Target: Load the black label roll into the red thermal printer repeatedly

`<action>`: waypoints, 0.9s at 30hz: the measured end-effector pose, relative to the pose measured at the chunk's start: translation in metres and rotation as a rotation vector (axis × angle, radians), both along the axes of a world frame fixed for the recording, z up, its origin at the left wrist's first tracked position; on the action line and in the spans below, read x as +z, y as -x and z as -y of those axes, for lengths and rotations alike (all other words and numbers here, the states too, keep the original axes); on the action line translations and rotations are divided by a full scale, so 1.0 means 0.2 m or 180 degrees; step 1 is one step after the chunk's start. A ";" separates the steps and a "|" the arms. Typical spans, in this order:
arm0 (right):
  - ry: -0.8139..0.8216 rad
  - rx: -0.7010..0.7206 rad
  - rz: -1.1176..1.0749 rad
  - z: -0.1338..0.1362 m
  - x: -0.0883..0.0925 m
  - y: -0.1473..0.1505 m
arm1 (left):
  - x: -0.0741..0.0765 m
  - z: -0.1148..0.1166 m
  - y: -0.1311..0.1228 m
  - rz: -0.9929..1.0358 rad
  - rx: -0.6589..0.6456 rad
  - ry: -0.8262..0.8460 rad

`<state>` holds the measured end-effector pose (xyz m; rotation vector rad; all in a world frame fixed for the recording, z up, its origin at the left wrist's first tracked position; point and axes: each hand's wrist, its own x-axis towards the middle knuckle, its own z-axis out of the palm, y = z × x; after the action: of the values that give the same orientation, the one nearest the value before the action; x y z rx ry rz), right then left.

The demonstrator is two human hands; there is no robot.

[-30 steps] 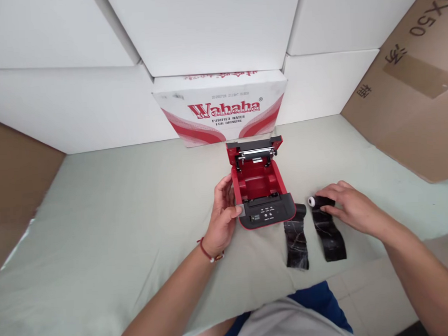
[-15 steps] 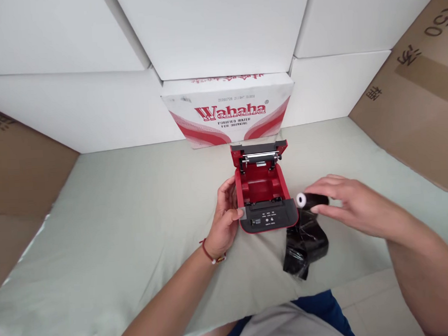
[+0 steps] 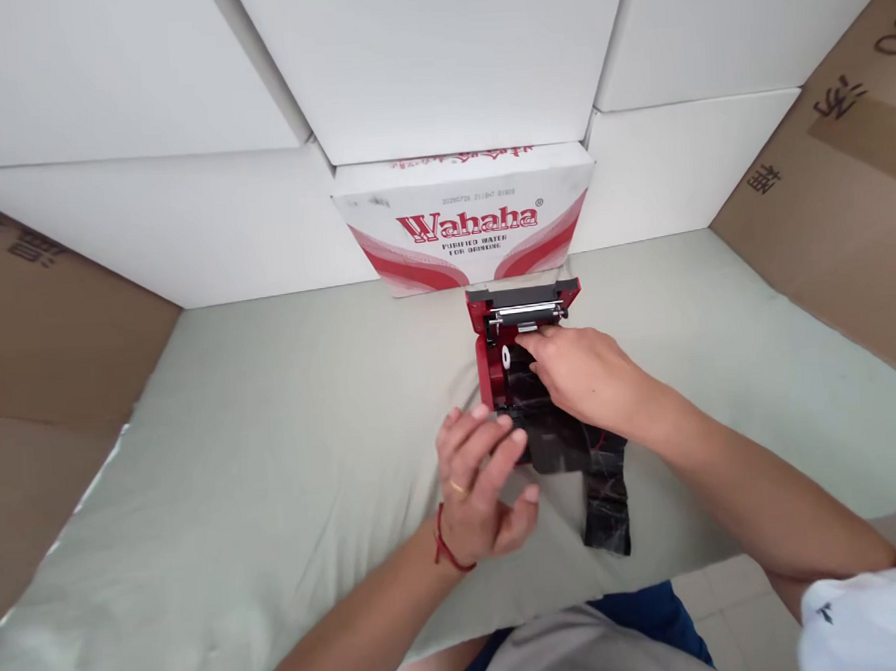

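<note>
A small red and black printer (image 3: 485, 372) sits on the cloth with its lid tilted up and its roller showing. My right hand (image 3: 589, 373) reaches into the open bay, fingers closed on a black roll with a white core (image 3: 526, 381). From this roll a loose black flap (image 3: 560, 442) lies across the printer's front panel and hides most of it. Just in front of the printer is my left hand (image 3: 486, 484), holding nothing, its fingers apart and slightly bent near the flap's left side. A crumpled black plastic strip (image 3: 608, 512) lies to the right and nearer me.
Behind the printer stands a Wahaha water carton (image 3: 479, 224) against stacked white boxes (image 3: 262, 225). Brown cardboard boxes flank the space at left (image 3: 49, 326) and right (image 3: 825, 226). A pale green cloth (image 3: 287, 414) covers the table, whose front edge is near my lap.
My right hand has moved left, bringing the black roll from beside the printer into its bay. My left hand has let go of the printer's left side and come toward me, fingers spread.
</note>
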<state>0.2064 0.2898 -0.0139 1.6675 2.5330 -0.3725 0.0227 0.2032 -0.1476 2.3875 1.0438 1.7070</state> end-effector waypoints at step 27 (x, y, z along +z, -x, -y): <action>-0.1249 0.0357 -0.1522 -0.02 0.05 -0.23 | 0.03 0.07 -0.07 -0.0856 0.0756 -0.0721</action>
<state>0.2520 0.2946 -0.0047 1.7074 3.2132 -0.3091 0.0362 0.1883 -0.1424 2.7987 1.2778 1.6864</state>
